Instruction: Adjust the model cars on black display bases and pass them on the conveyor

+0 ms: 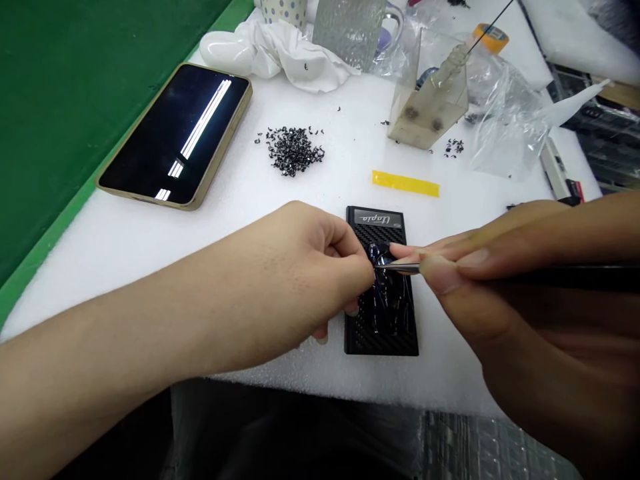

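Note:
A small black carbon-weave case [383,283] with a silver script label lies on the white foam mat [150,233]. My left hand [305,267] is curled beside its left edge, fingertips pinched at the case's middle on something too small to name. My right hand [480,280] comes in from the right and grips thin metal tweezers [400,267], whose tip meets the left fingertips over the case. A pile of tiny black parts [293,150] lies further back on the mat.
A phone [177,137] with a dark screen lies at the left edge. A yellow strip [405,183], a clear plastic box [430,100], crumpled plastic bags [505,113] and a white cloth [285,50] sit at the back. Green surface [60,100] lies left of the mat.

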Action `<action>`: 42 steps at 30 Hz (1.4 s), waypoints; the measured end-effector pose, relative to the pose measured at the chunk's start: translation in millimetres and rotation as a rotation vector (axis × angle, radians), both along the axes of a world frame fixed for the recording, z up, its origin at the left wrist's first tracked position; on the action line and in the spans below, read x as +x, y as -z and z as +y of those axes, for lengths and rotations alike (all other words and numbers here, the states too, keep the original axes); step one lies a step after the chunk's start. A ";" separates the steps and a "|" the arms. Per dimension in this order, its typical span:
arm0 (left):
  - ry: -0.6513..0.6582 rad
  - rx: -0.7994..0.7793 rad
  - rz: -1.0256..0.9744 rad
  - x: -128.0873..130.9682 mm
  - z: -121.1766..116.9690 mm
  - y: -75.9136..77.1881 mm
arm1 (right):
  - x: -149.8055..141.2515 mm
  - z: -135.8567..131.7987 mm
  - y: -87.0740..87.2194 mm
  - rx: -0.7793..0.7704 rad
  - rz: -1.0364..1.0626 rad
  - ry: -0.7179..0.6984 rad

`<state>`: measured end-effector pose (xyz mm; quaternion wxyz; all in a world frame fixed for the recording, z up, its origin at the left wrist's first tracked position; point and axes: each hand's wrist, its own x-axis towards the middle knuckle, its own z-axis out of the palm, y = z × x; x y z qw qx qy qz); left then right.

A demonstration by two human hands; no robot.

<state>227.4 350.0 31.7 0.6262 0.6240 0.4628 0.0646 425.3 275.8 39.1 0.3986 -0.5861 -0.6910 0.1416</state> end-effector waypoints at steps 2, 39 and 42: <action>-0.001 -0.008 0.001 0.7 0.6 0.0 | -0.3 0.7 0.4 0.006 -0.001 -0.012; -0.105 -0.136 0.028 8.6 0.6 -10.8 | -2.0 3.6 0.8 0.014 0.097 -0.101; -0.126 -0.135 0.048 11.8 1.5 -11.6 | -0.5 3.5 0.0 0.021 0.064 -0.097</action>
